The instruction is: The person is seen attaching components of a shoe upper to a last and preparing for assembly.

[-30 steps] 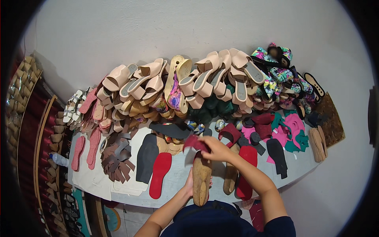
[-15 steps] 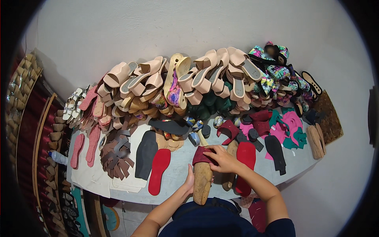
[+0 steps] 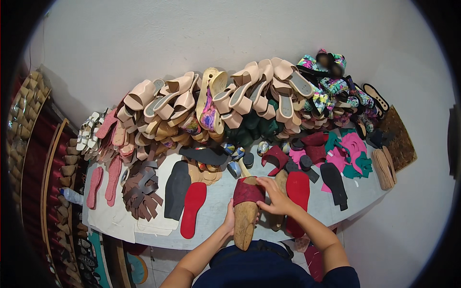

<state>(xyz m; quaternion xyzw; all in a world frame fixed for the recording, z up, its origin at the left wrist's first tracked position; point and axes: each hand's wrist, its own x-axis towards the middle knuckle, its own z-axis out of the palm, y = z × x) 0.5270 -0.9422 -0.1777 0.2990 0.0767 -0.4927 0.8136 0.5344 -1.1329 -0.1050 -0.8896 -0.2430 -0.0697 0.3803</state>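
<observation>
A worn wooden shoe last (image 3: 244,225) is held in front of my body, its heel end toward me. My left hand (image 3: 230,218) wraps its left side, with fingertips showing at the right edge. Across the toe end lies a dark red shoe upper (image 3: 247,193), a wide band. My right hand (image 3: 276,198) grips the band's right side, thumb low and fingers near its upper edge. Another wooden last (image 3: 278,220) lies on the table, partly behind my right arm. Red insoles (image 3: 194,209) lie to either side of my hands.
Finished beige heeled sandals (image 3: 245,91) are heaped along the wall, with floral sandals (image 3: 331,89) at right. Brown straps (image 3: 142,189), black soles (image 3: 176,189), pink and green scraps (image 3: 353,151) and loose heels (image 3: 234,169) lie on the table (image 3: 225,233). Racks of lasts (image 3: 67,211) stand left.
My right hand has shifted right, from on top of the red upper to its right side, uncovering more of the band. The last has tilted slightly; my left hand keeps its hold.
</observation>
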